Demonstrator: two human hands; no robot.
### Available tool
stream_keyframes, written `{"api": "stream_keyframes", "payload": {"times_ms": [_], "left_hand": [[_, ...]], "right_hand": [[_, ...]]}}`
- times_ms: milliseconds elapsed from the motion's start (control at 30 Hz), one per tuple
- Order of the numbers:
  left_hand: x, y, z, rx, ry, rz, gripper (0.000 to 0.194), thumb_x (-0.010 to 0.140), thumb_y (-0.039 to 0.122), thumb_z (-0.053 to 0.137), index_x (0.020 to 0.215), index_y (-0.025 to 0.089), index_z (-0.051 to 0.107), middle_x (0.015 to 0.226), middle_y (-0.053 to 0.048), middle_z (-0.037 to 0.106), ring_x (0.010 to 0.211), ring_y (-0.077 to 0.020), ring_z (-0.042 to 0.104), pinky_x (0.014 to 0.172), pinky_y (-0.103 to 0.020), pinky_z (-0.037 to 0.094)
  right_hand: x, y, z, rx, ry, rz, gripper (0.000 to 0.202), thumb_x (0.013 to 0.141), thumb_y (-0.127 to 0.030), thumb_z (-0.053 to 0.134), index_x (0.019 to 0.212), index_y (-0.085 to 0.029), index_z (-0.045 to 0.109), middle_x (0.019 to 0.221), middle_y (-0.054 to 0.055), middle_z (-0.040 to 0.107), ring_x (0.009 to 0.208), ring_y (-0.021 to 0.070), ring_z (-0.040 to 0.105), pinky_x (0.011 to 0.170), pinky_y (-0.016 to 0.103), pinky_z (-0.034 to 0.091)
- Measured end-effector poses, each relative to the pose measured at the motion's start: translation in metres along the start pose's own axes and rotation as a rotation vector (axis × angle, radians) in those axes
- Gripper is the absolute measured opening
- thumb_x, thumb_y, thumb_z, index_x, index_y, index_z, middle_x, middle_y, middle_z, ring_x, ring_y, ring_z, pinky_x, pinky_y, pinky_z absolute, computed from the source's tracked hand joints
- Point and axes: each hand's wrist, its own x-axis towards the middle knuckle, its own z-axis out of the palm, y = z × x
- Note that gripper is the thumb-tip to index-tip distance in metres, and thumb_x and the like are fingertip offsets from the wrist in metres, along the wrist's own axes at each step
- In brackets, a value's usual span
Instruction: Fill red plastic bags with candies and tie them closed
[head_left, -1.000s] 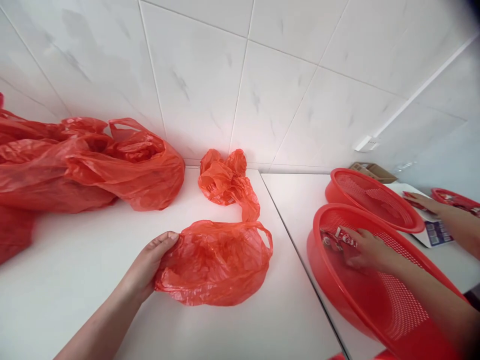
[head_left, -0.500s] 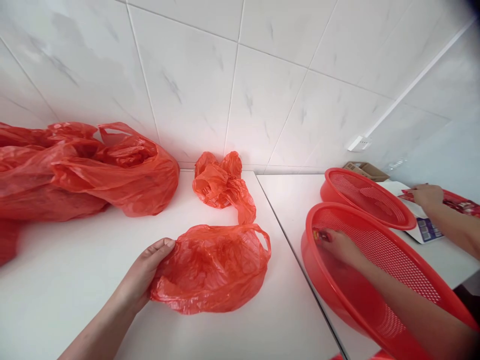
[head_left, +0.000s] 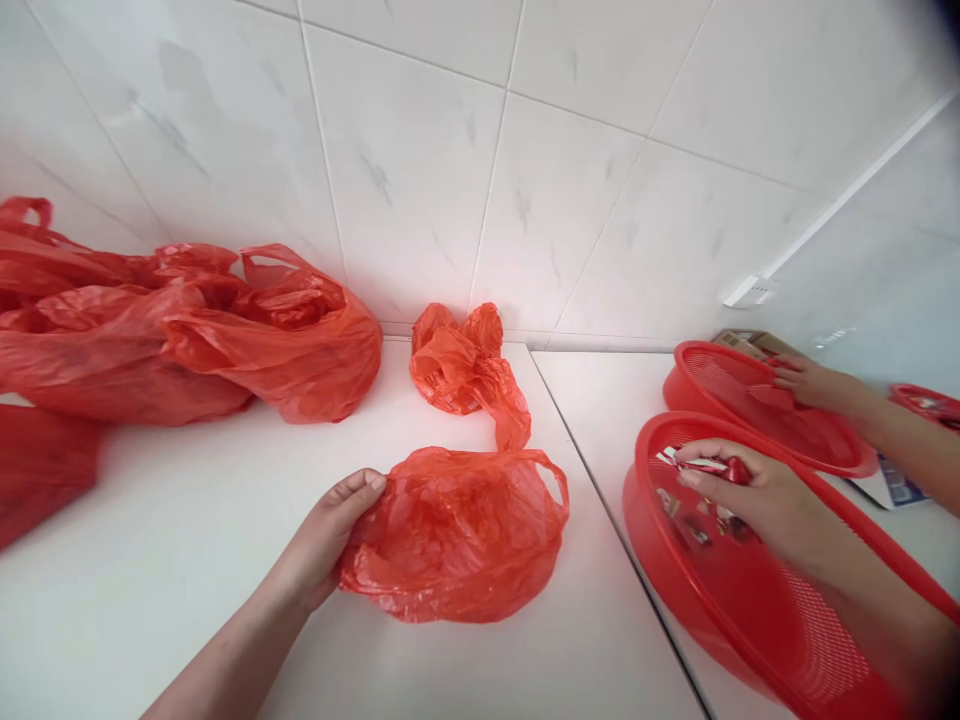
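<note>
My left hand (head_left: 337, 535) pinches the left edge of an open red plastic bag (head_left: 465, 540) lying on the white table (head_left: 360, 660). At the right, my right hand (head_left: 739, 490) is inside the near red perforated basket (head_left: 652, 440), its fingers closed round small wrapped packets (head_left: 705, 464) in red and white. Several more small shiny packets (head_left: 697, 530) are in the basket below it; some are blurred. A crumpled red bag (head_left: 465, 370) lies just behind the open one.
Several full-looking red bags (head_left: 285, 340) line the wall at the left. Behind the near basket, another person's hand (head_left: 814, 385) reaches over a second red basket (head_left: 694, 365). A cardboard box (head_left: 750, 342) and a wall socket (head_left: 750, 292) are beyond.
The view has shifted left. My right hand has lifted and now holds red and white packets, with others visible below. The other person's hand has moved over the second basket.
</note>
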Motion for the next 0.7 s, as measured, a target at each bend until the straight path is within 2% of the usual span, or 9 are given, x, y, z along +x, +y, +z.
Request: {"api": "stream_keyframes", "payload": {"times_ms": [67,133,200,267,333,433,533,600,700], "left_hand": [[-0.001,-0.001,0.002,-0.007,-0.020,0.014,0.034,0.076,0.042,0.070,0.068,0.018,0.047,0.059,0.004,0.052,0.047,-0.0079,0.048,0.045,-0.018,0.039],[-0.003,-0.001,0.004,-0.011,-0.032,0.018,0.035,0.075,0.042,0.071,0.067,0.018,0.047,0.059,0.004,0.052,0.047,-0.0074,0.047,0.044,-0.018,0.038],[-0.004,-0.001,0.006,-0.010,-0.032,0.017,0.035,0.074,0.042,0.071,0.068,0.018,0.048,0.059,0.003,0.053,0.047,-0.0075,0.047,0.044,-0.018,0.039],[-0.005,0.000,0.007,-0.005,-0.030,0.019,0.034,0.074,0.042,0.071,0.069,0.018,0.048,0.059,0.003,0.053,0.047,-0.0075,0.048,0.044,-0.018,0.039],[-0.006,0.000,0.007,-0.001,-0.039,0.025,0.034,0.075,0.042,0.071,0.069,0.017,0.049,0.059,0.003,0.054,0.047,-0.0076,0.049,0.045,-0.018,0.039],[-0.006,0.000,0.006,0.010,-0.062,0.027,0.031,0.077,0.041,0.069,0.071,0.018,0.050,0.062,0.002,0.059,0.050,-0.0094,0.053,0.048,-0.019,0.043],[-0.005,0.000,0.003,0.024,-0.065,0.014,0.028,0.079,0.042,0.067,0.074,0.019,0.052,0.067,0.000,0.063,0.054,-0.0124,0.058,0.051,-0.022,0.047],[-0.004,0.000,0.002,0.031,-0.052,0.003,0.029,0.079,0.042,0.067,0.073,0.019,0.051,0.066,0.001,0.062,0.052,-0.0118,0.057,0.049,-0.022,0.046],[-0.003,0.001,0.000,0.038,-0.041,-0.015,0.030,0.078,0.043,0.068,0.071,0.019,0.051,0.062,0.002,0.060,0.048,-0.0103,0.053,0.045,-0.021,0.043]], "right_hand": [[-0.020,-0.035,0.016,0.030,-0.151,-0.148,0.030,0.077,-0.046,0.064,0.100,-0.026,0.065,0.089,0.006,0.069,0.077,0.0205,0.064,0.062,0.028,0.050],[-0.035,-0.069,0.038,0.050,-0.326,-0.372,0.014,0.080,-0.035,0.064,0.091,-0.027,0.067,0.113,0.004,0.063,0.103,0.0206,0.059,0.084,0.028,0.047],[-0.044,-0.099,0.063,-0.001,-0.542,-0.527,0.013,0.082,-0.022,0.059,0.091,-0.027,0.068,0.110,0.002,0.062,0.097,0.0167,0.059,0.083,0.027,0.046],[-0.044,-0.120,0.090,-0.076,-0.665,-0.677,0.023,0.083,-0.013,0.053,0.094,-0.027,0.068,0.103,0.000,0.063,0.087,0.0131,0.060,0.078,0.025,0.045],[-0.040,-0.131,0.117,-0.161,-0.712,-0.807,0.028,0.083,-0.011,0.052,0.098,-0.027,0.070,0.103,0.000,0.062,0.086,0.0124,0.059,0.078,0.025,0.044],[-0.032,-0.137,0.144,-0.269,-0.769,-0.942,0.030,0.077,-0.024,0.067,0.107,-0.028,0.069,0.116,0.003,0.058,0.096,0.0171,0.059,0.082,0.028,0.045],[-0.026,-0.138,0.137,-0.258,-0.751,-0.946,0.040,0.073,-0.038,0.073,0.112,-0.033,0.067,0.125,0.003,0.055,0.112,0.0224,0.054,0.090,0.032,0.043],[-0.021,-0.134,0.112,-0.200,-0.605,-0.810,0.029,0.081,-0.038,0.064,0.109,-0.034,0.068,0.121,0.001,0.059,0.109,0.0196,0.056,0.090,0.031,0.043],[-0.006,-0.111,0.059,-0.231,-0.293,-0.484,0.018,0.085,-0.036,0.053,0.089,-0.027,0.068,0.091,0.000,0.067,0.081,0.0149,0.062,0.070,0.026,0.046]]}}
